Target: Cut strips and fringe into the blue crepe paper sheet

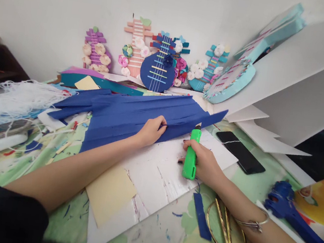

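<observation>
A large dark-blue sheet of creased paper [129, 112] lies across a white board [170, 167], with a narrow strip of it standing out at the right end. My left hand [152, 130] rests at the sheet's near edge, its fingers curled and pinched on the paper. In my right hand [201, 160] is a green box cutter [191, 154], held upright with the blade end pointing away from me. Its tip is close to the blue strip; whether it touches cannot be told. A beige paper square [111, 195] lies on the board's near part.
Gold-handled scissors [225, 228] and a blue strip [201, 216] lie beneath my right forearm. To the right are a black phone [240, 151] and a blue glue gun [282, 200]. White string [21, 102] is heaped left. Several decorated guitar shapes [157, 68] stand along the wall.
</observation>
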The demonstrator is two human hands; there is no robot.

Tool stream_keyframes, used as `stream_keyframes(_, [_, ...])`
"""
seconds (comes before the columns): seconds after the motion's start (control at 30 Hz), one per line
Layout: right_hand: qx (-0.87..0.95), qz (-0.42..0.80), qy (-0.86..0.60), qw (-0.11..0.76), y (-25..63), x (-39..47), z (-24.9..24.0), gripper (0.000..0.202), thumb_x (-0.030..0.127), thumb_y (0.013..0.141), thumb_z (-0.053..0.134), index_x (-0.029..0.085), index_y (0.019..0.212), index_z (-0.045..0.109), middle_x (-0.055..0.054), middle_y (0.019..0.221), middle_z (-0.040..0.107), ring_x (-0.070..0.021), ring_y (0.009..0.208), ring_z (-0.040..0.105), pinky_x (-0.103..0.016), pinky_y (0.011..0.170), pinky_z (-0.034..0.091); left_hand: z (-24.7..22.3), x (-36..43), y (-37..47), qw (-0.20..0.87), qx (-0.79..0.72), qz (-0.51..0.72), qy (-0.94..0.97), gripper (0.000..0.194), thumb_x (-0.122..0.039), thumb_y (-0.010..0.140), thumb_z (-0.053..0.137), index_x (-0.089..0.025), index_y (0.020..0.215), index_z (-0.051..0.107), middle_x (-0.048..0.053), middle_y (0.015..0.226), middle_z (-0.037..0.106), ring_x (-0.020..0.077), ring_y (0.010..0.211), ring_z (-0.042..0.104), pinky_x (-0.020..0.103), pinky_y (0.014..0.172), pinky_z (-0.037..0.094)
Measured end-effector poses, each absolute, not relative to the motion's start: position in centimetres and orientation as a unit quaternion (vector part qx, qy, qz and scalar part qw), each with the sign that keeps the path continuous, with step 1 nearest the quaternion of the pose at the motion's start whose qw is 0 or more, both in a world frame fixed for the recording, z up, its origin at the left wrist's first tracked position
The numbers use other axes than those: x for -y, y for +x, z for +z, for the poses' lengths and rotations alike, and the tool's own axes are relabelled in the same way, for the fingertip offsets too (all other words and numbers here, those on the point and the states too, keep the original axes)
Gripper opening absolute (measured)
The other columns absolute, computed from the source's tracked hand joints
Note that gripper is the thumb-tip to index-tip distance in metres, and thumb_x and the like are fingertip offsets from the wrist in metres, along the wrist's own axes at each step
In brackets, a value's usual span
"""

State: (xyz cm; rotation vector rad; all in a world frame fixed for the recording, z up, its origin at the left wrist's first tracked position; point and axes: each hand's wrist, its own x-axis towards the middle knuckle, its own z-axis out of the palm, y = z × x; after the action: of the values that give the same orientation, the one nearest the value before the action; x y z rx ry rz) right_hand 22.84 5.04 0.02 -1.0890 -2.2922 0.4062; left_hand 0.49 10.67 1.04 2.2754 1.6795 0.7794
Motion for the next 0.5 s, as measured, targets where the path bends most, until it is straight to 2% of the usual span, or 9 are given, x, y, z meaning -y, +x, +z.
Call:
stream_keyframes(0.17, [0.856, 0.155, -0.399, 0.291, 22.8, -5.1, -0.1, 0.025, 0.027, 0.078, 0.066, 0.023, 0.096, 0.048, -0.006, 0.096, 0.062, -0.0191, 0.074, 0.06, -0.032, 0.069, 0.046, 1.1, -10.4, 0.4, 0.109, -0.59, 0.285, 0.748, 0.031, -0.035, 0.092, 0.055, -0.014, 0.115, 0.055, 0.007, 0.109, 0.06, 0.0181, 0.093, 0.061, 0.038, 0.081, 0.053])
stream_keyframes(0.5, [0.855, 0.158, -0.408, 0.28, 22.8, -5.0, 0.0, 0.025, 0.028, 0.079, 0.065, 0.023, 0.096, 0.047, -0.006, 0.096, 0.061, -0.0199, 0.076, 0.059, -0.033, 0.07, 0.046, 1.7, -10.7, 1.4, 0.125, -0.591, 0.212, 0.768, 0.03, -0.036, 0.09, 0.057, -0.014, 0.111, 0.057, 0.007, 0.112, 0.059, 0.0196, 0.098, 0.06, 0.04, 0.085, 0.052])
